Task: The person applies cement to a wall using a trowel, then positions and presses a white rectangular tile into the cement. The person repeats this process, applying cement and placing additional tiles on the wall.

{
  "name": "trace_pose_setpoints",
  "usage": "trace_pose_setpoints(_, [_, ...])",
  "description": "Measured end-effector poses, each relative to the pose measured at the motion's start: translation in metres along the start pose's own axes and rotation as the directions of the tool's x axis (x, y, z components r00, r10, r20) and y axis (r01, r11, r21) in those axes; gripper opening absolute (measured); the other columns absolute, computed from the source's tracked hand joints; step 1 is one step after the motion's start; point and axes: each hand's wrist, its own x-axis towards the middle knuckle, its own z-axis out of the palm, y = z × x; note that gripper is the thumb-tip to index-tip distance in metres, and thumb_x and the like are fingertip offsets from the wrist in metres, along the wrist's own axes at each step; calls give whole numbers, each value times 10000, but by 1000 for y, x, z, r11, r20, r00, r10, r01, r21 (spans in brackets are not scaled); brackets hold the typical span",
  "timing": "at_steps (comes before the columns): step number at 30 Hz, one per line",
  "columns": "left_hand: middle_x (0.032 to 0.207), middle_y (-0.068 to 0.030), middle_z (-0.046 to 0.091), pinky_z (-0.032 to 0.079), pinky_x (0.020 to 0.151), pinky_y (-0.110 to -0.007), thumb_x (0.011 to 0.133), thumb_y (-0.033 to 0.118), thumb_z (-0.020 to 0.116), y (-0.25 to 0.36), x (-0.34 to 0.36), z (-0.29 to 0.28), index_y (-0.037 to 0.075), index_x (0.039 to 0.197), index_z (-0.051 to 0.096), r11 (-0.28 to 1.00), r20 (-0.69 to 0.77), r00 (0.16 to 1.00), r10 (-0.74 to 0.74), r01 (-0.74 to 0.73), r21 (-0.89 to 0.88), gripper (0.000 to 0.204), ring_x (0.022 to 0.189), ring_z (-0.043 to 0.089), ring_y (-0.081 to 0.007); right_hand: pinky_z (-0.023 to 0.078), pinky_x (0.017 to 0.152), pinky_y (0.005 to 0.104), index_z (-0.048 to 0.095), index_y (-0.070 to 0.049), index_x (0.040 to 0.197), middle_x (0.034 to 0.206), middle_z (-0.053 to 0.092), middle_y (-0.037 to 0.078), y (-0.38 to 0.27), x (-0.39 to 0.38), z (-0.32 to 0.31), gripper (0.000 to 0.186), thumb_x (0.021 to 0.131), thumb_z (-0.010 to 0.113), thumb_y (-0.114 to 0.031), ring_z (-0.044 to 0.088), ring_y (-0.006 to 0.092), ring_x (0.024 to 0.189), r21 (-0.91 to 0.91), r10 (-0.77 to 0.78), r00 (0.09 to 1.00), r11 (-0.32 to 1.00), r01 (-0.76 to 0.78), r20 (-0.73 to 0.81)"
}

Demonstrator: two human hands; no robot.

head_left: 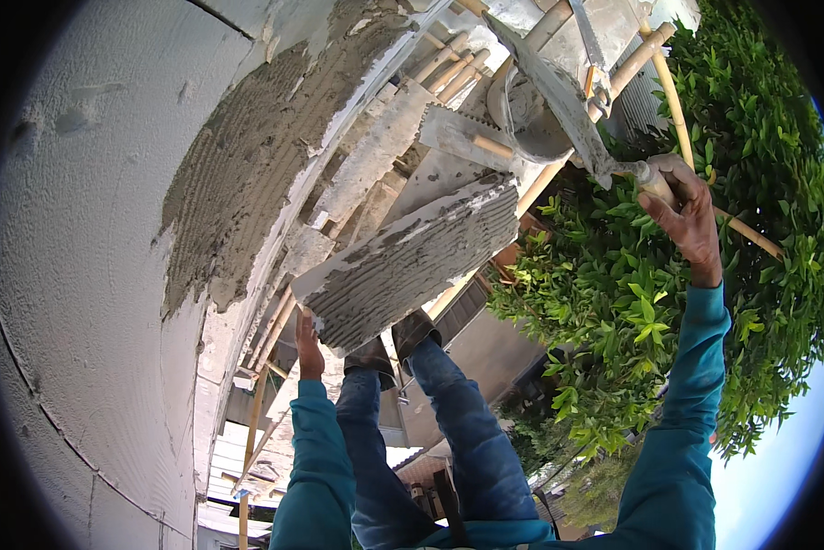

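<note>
My left hand point(310, 350) grips the lower left corner of a rectangular slab point(412, 261). Grey mortar combed into ridges covers most of the slab's face. Some of my fingers are hidden at its edge. Out to the right, my right hand point(685, 213) is closed around the handle of a long-bladed trowel point(558, 105), smeared with mortar. Its blade points up and to the left, away from the slab. On the pale wall point(91, 229) at left is a broad patch of combed mortar point(247, 170).
Beyond the slab, a notched trowel point(453, 131) lies beside a mortar bucket point(529, 115). Mortar-stained boards point(370, 170) and bamboo poles point(636, 62) form a scaffold beside the wall. Leafy branches point(632, 302) crowd the right side. My boots point(415, 332) are below the slab.
</note>
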Motion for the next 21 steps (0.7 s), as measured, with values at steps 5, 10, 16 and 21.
trace_pose_setpoints(5, [1567, -103, 343, 175, 1174, -419, 982, 581, 490, -3, 7, -4, 77, 1550, 299, 999, -39, 998, -45, 45, -4, 783, 1447, 292, -270, 523, 845, 418, 572, -66, 1144, 1104, 628, 112, 110, -26, 28, 427, 779, 778, -146, 645, 331, 981, -568, -84, 984, 823, -18, -154])
trace_pose_setpoints(10, [1566, -104, 344, 176, 1175, -397, 998, 578, 467, 4, 18, -2, 56, 1550, 295, 995, -52, 996, -78, 75, -61, 779, 1433, 308, -228, 526, 801, 499, 592, -93, 1095, 1078, 654, 156, 199, 56, 69, 228, 880, 603, -169, 664, 392, 973, -777, 215, 931, 514, -364, -294])
trace_pose_setpoints(16, [1585, -113, 308, 169, 1197, -343, 1014, 542, 468, 17, 18, 9, -31, 1540, 252, 992, -80, 989, 126, -124, 35, 807, 1450, 278, -223, 524, 840, 513, 641, -27, 1007, 983, 683, 208, 228, 109, 159, 183, 910, 514, -116, 673, 394, 964, -785, 194, 950, 534, -313, -246])
trace_pose_setpoints(21, [1599, -133, 271, 141, 1213, -345, 1019, 528, 467, 24, 8, 16, -59, 1533, 232, 994, -42, 993, 106, -107, -11, 814, 1485, 220, -224, 548, 811, 485, 655, -71, 1015, 930, 714, 201, 221, 90, 152, 190, 866, 572, -154, 699, 383, 920, -827, 183, 974, 522, -209, -131])
